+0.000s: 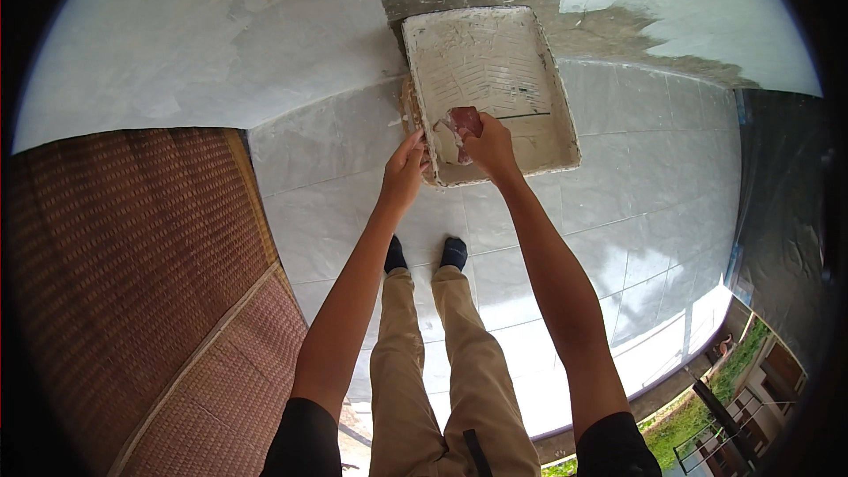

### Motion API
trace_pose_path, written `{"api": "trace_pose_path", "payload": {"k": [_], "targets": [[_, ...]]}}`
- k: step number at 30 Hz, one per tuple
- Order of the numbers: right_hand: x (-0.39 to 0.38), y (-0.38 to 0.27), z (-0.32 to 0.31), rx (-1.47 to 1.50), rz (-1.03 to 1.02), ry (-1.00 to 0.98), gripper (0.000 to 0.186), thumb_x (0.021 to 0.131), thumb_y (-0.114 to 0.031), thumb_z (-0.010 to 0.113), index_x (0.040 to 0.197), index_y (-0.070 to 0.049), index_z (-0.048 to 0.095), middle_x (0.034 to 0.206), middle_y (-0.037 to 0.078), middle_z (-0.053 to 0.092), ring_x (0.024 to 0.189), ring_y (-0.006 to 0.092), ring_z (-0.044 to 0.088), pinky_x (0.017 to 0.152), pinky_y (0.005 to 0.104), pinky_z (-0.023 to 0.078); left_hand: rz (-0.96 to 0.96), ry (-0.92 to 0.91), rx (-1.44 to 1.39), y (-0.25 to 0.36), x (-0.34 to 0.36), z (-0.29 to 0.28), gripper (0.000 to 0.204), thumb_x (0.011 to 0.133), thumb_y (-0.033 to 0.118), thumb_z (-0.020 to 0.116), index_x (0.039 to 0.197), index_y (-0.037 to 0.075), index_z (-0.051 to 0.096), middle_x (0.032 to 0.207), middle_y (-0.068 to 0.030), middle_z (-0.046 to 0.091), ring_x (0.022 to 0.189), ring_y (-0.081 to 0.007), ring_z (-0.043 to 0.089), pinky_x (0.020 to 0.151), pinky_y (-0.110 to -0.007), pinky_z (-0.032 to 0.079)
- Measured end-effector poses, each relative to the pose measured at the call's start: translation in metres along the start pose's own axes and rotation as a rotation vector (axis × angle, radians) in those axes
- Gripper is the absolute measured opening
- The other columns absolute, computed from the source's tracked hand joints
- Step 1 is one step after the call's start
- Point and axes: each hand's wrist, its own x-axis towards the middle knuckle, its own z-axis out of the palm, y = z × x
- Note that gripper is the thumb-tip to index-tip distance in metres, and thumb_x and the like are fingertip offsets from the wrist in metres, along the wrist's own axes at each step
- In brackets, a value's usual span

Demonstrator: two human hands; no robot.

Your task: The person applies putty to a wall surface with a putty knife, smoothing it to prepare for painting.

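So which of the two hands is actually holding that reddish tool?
The right hand, reaching into the tray, holds the reddish tool. The left hand only grips the tray's near-left edge.

Bright daylight, floor glare, fisheye-dark corners

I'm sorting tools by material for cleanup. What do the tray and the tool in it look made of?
The tray looks like moulded plastic with a ribbed floor, crusted in dried white plaster. The scraper in the right hand has a reddish, possibly wooden body; its blade is too smeared to tell.
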Motion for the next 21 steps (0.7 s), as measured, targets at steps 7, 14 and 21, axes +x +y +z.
{"api": "trace_pose_path", "payload": {"k": [7, 14, 21], "targets": [[0.003, 0.009, -0.002, 0.177, 0.095, -0.048, 0.031, 0.082, -0.013, 0.067, 0.11, 0.001, 0.065, 0.099, 0.018, 0.07, 0.088, 0.0288, 0.068, 0.078, 0.037, 0.051, 0.022, 0.011, -0.019, -0.001, -0.002, 0.0, 0.045, 0.103, 0.022, 0.04, 0.144, 0.003, 0.042, 0.139, -0.0158, 0.049, 0.122, -0.0219, 0.053, 0.102, -0.038, 0.045], [0.006, 0.019, -0.003, 0.301, 0.113, -0.102, 0.028, 0.088, -0.008, 0.065, 0.113, 0.006, 0.063, 0.092, 0.011, 0.069, 0.076, 0.0155, 0.065, 0.066, 0.0295, 0.053, 0.027, 0.018, -0.029, -0.006, -0.001, 0.002, 0.045, 0.103, 0.022, 0.04, 0.145, 0.004, 0.042, 0.137, -0.0154, 0.05, 0.117, -0.02, 0.054, 0.101, -0.036, 0.046], [-0.001, 0.008, -0.011, 0.219, 0.058, -0.055, 0.028, 0.087, -0.01, 0.066, 0.112, 0.003, 0.063, 0.089, 0.012, 0.07, 0.076, 0.0198, 0.067, 0.068, 0.0323, 0.053, 0.018, 0.022, -0.005, -0.006, -0.004, 0.0, 0.045, 0.103, 0.024, 0.04, 0.144, 0.006, 0.043, 0.13, -0.0125, 0.053, 0.116, -0.0189, 0.054, 0.1, -0.036, 0.046]]}}
